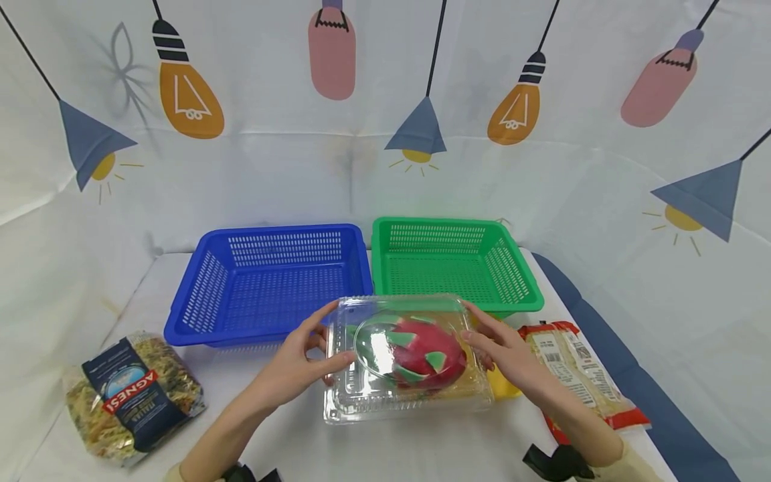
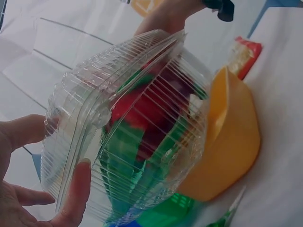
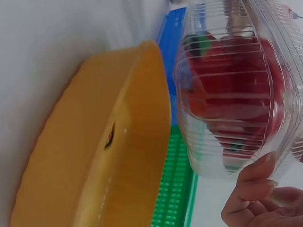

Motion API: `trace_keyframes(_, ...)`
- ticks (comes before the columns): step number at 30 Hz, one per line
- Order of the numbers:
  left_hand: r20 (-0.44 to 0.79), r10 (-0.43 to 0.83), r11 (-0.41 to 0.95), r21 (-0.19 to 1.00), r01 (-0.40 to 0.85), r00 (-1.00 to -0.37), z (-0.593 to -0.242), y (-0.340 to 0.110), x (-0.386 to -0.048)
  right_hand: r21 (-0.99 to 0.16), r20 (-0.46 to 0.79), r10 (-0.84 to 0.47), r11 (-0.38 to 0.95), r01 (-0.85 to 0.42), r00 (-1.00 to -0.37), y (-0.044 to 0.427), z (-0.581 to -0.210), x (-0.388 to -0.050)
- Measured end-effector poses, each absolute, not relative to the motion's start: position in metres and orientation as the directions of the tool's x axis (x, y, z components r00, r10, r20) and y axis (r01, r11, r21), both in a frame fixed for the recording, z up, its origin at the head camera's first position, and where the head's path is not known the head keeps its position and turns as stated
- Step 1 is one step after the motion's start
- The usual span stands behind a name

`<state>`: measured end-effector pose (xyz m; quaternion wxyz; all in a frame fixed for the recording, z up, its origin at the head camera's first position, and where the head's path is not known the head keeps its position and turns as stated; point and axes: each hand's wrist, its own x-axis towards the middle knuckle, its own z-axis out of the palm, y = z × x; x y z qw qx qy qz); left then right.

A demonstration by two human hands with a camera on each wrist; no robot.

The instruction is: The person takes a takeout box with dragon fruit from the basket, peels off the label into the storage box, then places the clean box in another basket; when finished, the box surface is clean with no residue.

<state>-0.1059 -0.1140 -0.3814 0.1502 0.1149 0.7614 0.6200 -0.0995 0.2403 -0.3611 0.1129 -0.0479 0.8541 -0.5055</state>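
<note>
A clear plastic clamshell container (image 1: pixel 355 402) is held up between both hands, its lid down. Inside lies a red dragon fruit with green scales (image 1: pixel 430 355), seen through the plastic. My left hand (image 1: pixel 298 365) grips the container's left side, thumb on top of the rim and fingers beneath. On the opposite side my right hand (image 1: pixel 502 348) pinches the edge near the far corner. Below the container stands a yellow basin (image 2: pixel 232 146), mostly hidden from the head view; in the right wrist view the basin (image 3: pixel 71 127) is apart from the container.
A blue basket (image 1: pixel 283 294) and a green basket (image 1: pixel 440 268) stand side by side at the back of the white table. To the left lies a bag of Agnesi pasta (image 1: pixel 135 398). A red-and-cream food packet (image 1: pixel 578 375) lies at the right edge.
</note>
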Motion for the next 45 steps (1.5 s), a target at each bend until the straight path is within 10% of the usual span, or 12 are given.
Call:
trace_keyframes(24, -0.004, 0.289, 0.194, 0.980, 0.054, -0.957, -0.376, -0.062, -0.151, -0.822, -0.093, -0.041, 0.567, 0.054, -0.995, 0.270, -0.345, -0.128)
trace_keyframes(45, -0.081, 0.337, 0.115, 0.992, -0.044, -0.938, -0.360, -0.035, -0.229, -0.794, -0.214, -0.171, 0.604, 0.069, -0.962, 0.304, -0.321, -0.198)
